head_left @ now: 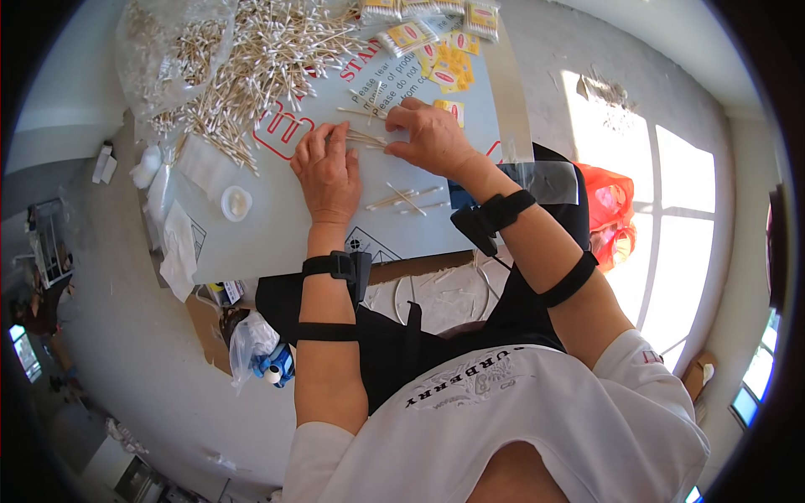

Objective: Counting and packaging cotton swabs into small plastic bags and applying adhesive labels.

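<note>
Lap and floor: I sit over a pale grey floor; a red bag [608, 210] lies to the right of my right forearm, in window light.
Near board edge: the grey board [277, 226] I work on ends just behind my wrists, with brown cardboard [419, 267] showing under it.
Left hand: my left hand [327, 172] lies flat, palm down, fingers spread and unclenched, fingertips resting on a small bundle of cotton swabs [366, 138].
Right hand: my right hand [432, 134] is curled, its fingertips pinching the other end of that bundle against the board.
Between my wrists: a few loose swabs [407, 199] lie crossed, just behind both hands.
Left of my grip: a small round white dish [236, 203] sits well apart, with crumpled clear plastic [172, 243] at the board's left edge.
Beyond my fingers: a big heap of swabs [268, 59] spreads up and left, partly under a clear bag [168, 50].
Far right of the heap: yellow packets [449, 63] lie scattered past my right hand.
Open room: bare board lies left of my left hand, towards the dish; ahead, the heap crowds the way.
</note>
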The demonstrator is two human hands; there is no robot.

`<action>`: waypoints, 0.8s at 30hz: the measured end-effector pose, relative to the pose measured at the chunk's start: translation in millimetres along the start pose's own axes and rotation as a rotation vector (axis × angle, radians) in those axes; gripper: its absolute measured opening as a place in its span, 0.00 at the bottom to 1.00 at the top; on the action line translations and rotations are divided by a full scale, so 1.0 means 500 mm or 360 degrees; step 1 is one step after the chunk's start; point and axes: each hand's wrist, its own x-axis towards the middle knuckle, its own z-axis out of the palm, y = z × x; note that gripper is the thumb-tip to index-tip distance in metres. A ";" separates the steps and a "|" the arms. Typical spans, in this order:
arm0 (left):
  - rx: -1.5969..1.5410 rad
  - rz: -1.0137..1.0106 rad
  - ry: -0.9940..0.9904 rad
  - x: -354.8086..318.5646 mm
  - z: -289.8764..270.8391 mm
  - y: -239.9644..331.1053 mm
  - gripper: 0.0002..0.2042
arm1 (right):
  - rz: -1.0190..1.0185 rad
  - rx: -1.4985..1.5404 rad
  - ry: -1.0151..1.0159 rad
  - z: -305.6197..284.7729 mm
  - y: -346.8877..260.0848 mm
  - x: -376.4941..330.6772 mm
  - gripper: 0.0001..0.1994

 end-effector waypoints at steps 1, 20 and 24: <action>0.0000 0.0000 -0.0003 -0.002 0.000 0.000 0.22 | 0.0002 0.0001 -0.0001 0.001 -0.001 -0.009 0.07; -0.0099 -0.0060 0.0229 0.006 0.019 -0.016 0.22 | -0.0045 0.0193 -0.0064 -0.021 -0.049 -0.178 0.18; -0.0047 -0.0071 0.0240 0.005 0.017 -0.014 0.23 | -0.0107 0.0074 0.0030 -0.012 -0.055 -0.199 0.24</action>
